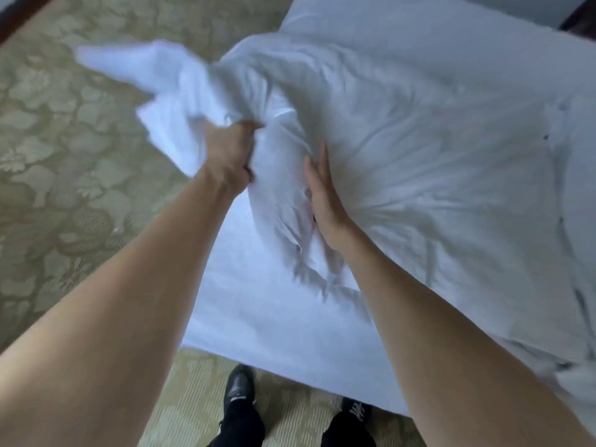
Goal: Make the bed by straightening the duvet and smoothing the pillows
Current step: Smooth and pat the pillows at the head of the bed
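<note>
Patterned carpet point(64, 140) left; bed point(258, 311) corner near. Duvet point(419, 124) bunched centre-right. Left hand point(230, 153) fist grips duvet corner, probably pulling slack; right hand point(322, 195) flat, fingers straight, presses fabric steady.

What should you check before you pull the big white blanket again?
1. Left hand grips a bunched end of the duvet: ok.
2. Right hand lies flat with straight fingers against the duvet: ok.
3. Duvet lying straight: not ok, it is heaped and wrinkled.
4. Mattress sheet covered: not ok, the near corner is bare.
5. Shoes clear of cloth on the carpet: ok.
6. Pillows smoothed: cannot tell, none in view.
</note>
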Tool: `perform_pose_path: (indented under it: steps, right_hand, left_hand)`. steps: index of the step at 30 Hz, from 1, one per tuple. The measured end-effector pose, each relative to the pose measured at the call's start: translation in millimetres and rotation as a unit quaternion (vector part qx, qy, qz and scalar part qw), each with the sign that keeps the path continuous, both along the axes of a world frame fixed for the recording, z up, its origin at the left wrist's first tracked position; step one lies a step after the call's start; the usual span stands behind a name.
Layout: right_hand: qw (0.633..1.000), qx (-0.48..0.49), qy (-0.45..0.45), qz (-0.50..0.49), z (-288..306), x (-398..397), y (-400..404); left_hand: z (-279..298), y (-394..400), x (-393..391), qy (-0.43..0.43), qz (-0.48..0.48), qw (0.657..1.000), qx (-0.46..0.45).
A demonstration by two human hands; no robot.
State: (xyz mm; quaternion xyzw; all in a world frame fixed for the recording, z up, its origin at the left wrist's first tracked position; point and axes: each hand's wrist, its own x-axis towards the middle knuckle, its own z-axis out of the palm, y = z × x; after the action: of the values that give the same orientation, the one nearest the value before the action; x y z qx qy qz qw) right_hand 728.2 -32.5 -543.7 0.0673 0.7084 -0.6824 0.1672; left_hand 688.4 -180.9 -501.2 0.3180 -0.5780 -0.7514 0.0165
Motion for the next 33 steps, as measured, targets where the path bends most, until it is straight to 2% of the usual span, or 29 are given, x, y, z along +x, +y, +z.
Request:
perform_pose_path:
  steps: [2, 3, 4, 6, 7, 8, 10, 11, 12, 13, 14, 15, 16, 18, 19, 22, 24, 26, 29, 30, 32, 33]
  right_hand:
    - [0.992, -0.072, 0.025, -0.101, 31.4, -6.3, 41.0]
    - [0.981, -0.105, 0.03, -0.158, 43.9, -9.6, 68.8]
    - [0.964, -0.145, 0.027, -0.22, 59.4, -8.7, 101.9]
    - [0.924, -0.199, 0.026, -0.325, 77.4, -1.4, 178.6]
    - [0.898, -0.227, 0.045, -0.374, 81.1, 6.7, 221.0]
    - [0.865, -0.266, 0.077, -0.419, 84.5, 17.0, 260.5]
    - [0.801, -0.308, 0.153, -0.49, 83.7, 40.7, 329.2]
    - [0.799, -0.287, 0.144, -0.509, 78.9, 52.0, 356.1]
    - [0.818, -0.224, 0.103, -0.52, 74.7, 63.1, 377.1]
    - [0.848, -0.124, 0.039, -0.513, 68.9, 73.4, 393.6]
    - [0.866, -0.028, -0.035, -0.499, 56.3, 81.3, 407.5]
    - [0.874, 0.044, -0.093, -0.474, 47.7, 89.1, 414.3]
    - [0.885, 0.074, -0.11, -0.446, 38.2, 94.7, 419.3]
    - [0.913, 0.086, -0.08, -0.391, 24.0, 97.4, 423.2]
    - [0.923, 0.092, -0.081, -0.364, 17.7, 94.4, 424.1]
    - [0.941, 0.162, -0.111, -0.274, -2.3, 87.9, 425.5]
    - [0.932, 0.214, -0.118, -0.268, -14.6, 82.2, 431.2]
    - [0.92, 0.222, -0.133, -0.294, -9.8, 79.0, 439.1]
    - [0.891, 0.239, -0.164, -0.349, 0.4, 87.1, 462.8]
    - [0.881, 0.244, -0.171, -0.368, 2.8, 94.7, 471.8]
    - [0.861, 0.257, -0.211, -0.385, 2.7, 110.8, 484.6]
    - [0.852, 0.272, -0.227, -0.386, 2.3, 115.9, 488.8]
  left_hand:
    - [31.6, 59.3, -19.8, 0.064, -0.134, 0.983, -0.111]
    - [44.2, 94.8, -25.0, 0.122, -0.209, 0.953, -0.183]
    - [53.5, 133.3, -27.9, 0.194, -0.285, 0.904, -0.254]
    - [55.1, 214.5, -29.3, 0.297, -0.457, 0.762, -0.349]
    - [55.7, 255.3, -22.3, 0.285, -0.543, 0.695, -0.375]
    - [47.7, 293.1, -14.9, 0.235, -0.618, 0.635, -0.4]
    - [25.9, 359.3, 14.0, 0.161, -0.716, 0.52, -0.437]
    - [13.4, 385.4, 31.3, 0.14, -0.748, 0.474, -0.443]
    - [1.7, 406.1, 45.9, 0.133, -0.769, 0.432, -0.453]
    - [-8.9, 420.8, 56.6, 0.129, -0.786, 0.385, -0.467]
    - [-14.3, 429.9, 64.7, 0.115, -0.798, 0.357, -0.472]
    - [-22.9, 437.6, 68.7, 0.103, -0.804, 0.344, -0.474]
    - [-26.5, 442.5, 73.2, 0.099, -0.805, 0.331, -0.483]
    - [-25.9, 449.4, 80.1, 0.083, -0.807, 0.315, -0.493]
    - [-26.9, 452.2, 81.5, 0.074, -0.806, 0.317, -0.494]
    - [-25.9, 450.4, 82.4, 0.061, -0.786, 0.356, -0.501]
    - [-20.7, 446.8, 85.8, 0.083, -0.759, 0.39, -0.514]
    - [-16.2, 449.0, 93.1, 0.118, -0.726, 0.429, -0.525]
    - [-16.1, 463.8, 114.5, 0.19, -0.679, 0.462, -0.538]
    - [-17.3, 469.3, 123.9, 0.202, -0.683, 0.457, -0.533]
    - [-22.3, 478.0, 138.6, 0.17, -0.728, 0.412, -0.52]
    - [-25.7, 481.2, 140.1, 0.148, -0.746, 0.402, -0.51]
